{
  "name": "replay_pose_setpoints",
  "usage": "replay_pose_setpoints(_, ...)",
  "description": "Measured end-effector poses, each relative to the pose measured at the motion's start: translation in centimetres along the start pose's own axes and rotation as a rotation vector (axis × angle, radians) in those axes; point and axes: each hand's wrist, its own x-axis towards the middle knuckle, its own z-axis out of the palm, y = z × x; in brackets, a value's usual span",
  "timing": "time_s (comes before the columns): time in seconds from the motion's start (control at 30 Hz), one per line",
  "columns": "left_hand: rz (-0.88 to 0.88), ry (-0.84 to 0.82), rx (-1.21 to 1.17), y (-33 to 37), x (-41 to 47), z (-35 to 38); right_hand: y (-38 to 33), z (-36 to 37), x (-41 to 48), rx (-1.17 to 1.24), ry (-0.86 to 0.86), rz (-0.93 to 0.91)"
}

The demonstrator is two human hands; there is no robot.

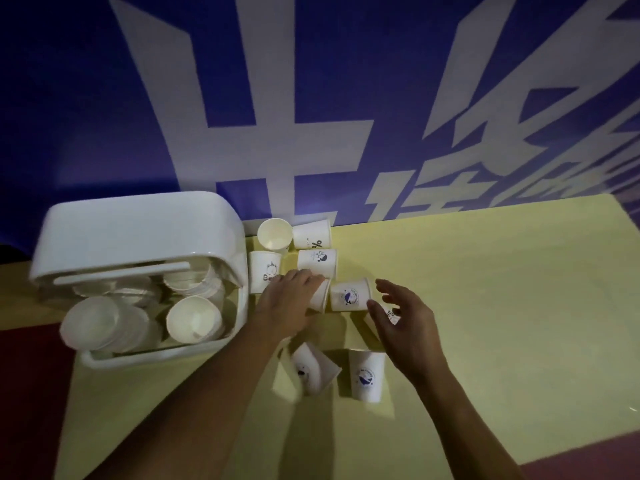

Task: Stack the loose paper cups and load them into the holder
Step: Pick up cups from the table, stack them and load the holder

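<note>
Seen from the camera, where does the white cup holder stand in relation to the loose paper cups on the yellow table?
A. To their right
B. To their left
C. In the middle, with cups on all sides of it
B: the white holder fills the left of the view, with cups already inside, and the loose paper cups all lie to its right on the yellow table.

Likely an event or promo stand, big blue banner (pixel 69 98) with white lettering, yellow table (pixel 485 289) against it
</note>
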Motion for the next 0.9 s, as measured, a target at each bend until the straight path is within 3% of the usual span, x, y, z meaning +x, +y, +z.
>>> replay_pose_setpoints(0.27, -0.103, 0.055, -0.046, 1.1, 1.6, 0.6, 0.0, 0.5, 6.2, -0.107, -0.177, -0.108)
replay_pose_setpoints(0.47, -0.368, 0.515, -0.767, 2.3, -3.2, -2.4, -5.8, 4.1, 13.0, -0.152, -0.31, -0.272)
replay_pose_setpoints(0.6, -0.489, 0.665, -1.139, 2.7, -7.3, -4.2, -7.9, 8.8, 15.0, -0.268, -0.436, -0.393)
replay_pose_setpoints(0.9, -0.536, 0.679, -1.176, 1.0, -10.6, -5.1, -7.4, 15.5, 15.7, -0.392, -0.212, -0.489)
